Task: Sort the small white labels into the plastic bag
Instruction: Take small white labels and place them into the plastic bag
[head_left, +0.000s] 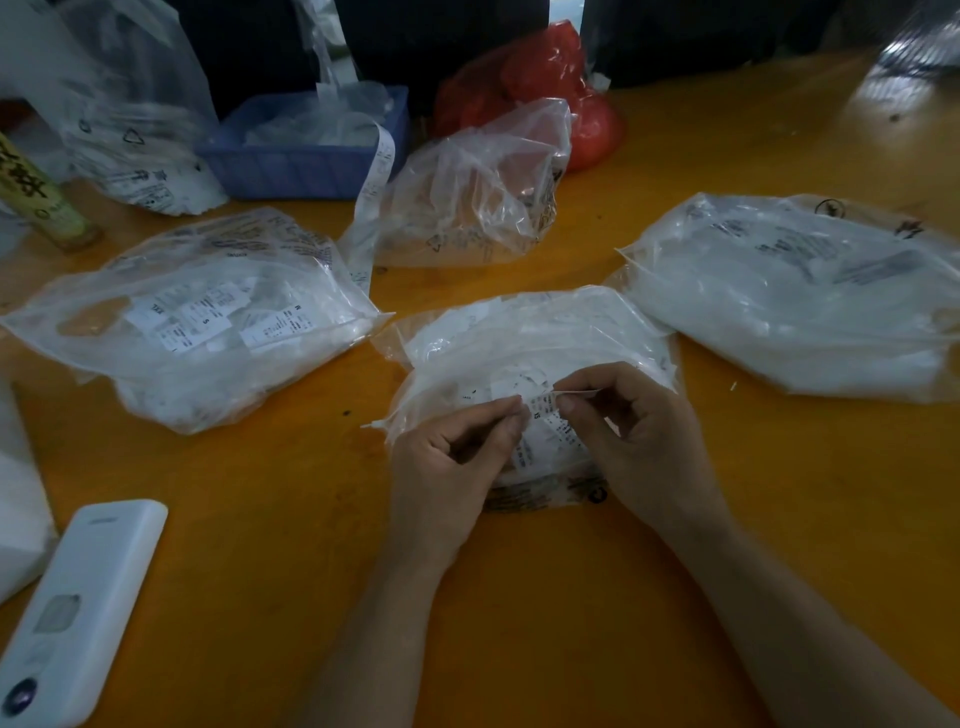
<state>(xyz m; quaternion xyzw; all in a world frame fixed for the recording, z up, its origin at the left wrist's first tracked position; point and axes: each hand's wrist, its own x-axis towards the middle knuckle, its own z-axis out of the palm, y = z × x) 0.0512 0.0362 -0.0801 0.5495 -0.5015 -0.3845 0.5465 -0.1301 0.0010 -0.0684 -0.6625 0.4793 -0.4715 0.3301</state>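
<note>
- The left hand (447, 457) is curled, thumb and forefinger pinching one end of a small white printed paper label (543, 402).
- The right hand (631, 431) pinches the other end of that same label between thumb and forefinger, its other fingers bent inward.
- The label is held just above the mouth of a clear crumpled plastic bag of white labels (524, 353), which lies in the middle of the orange wooden table (260, 493), under both hands.
- More printed labels sit inside that bag below the hands; the dim light makes their print hard to read.
- To the left lies a second clear plastic bag full of printed labels (197, 322); to the right, a third clear bag packed with white contents (795, 296).
- Behind the middle bag stands a mostly slack clear bag (472, 192), and a long strip of joined labels (374, 192) hangs from a blue plastic basket (301, 145) down beside it.
- A red plastic bag (545, 88) sits at the table's far edge.
- A white oblong device (78, 613) lies at the near left corner.
- A yellow-green printed tube (41, 197) stands at the far left, beside another clear printed bag (135, 119).
</note>
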